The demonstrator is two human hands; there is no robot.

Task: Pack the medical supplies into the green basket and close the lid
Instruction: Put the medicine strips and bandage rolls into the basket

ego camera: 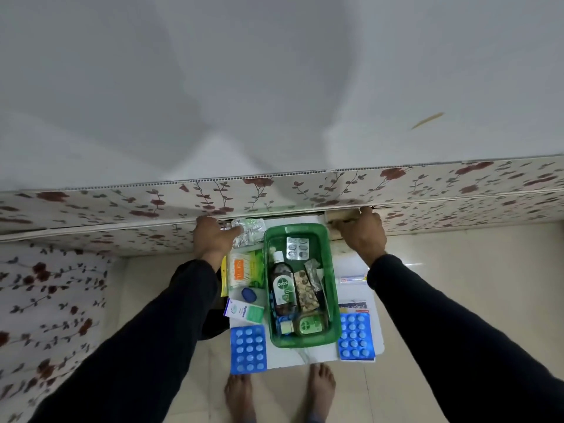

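The green basket stands open on a small white table; no lid is in view. Inside lie a Dettol bottle, a silver blister strip, a brown pill strip and a small green bottle. Left of the basket are cotton buds, a blue case, a white-green box and a blue blister pack. On its right sit a tube, a plaster box and another blue blister pack. My left hand hooks its fingers over the wall ledge, thumb touching silver foil packs. My right hand curls over the same ledge.
A floral-patterned panel runs across just behind the table, with a grey wall above it. Another floral surface fills the lower left. My bare feet stand on the pale tiled floor at the table's near edge.
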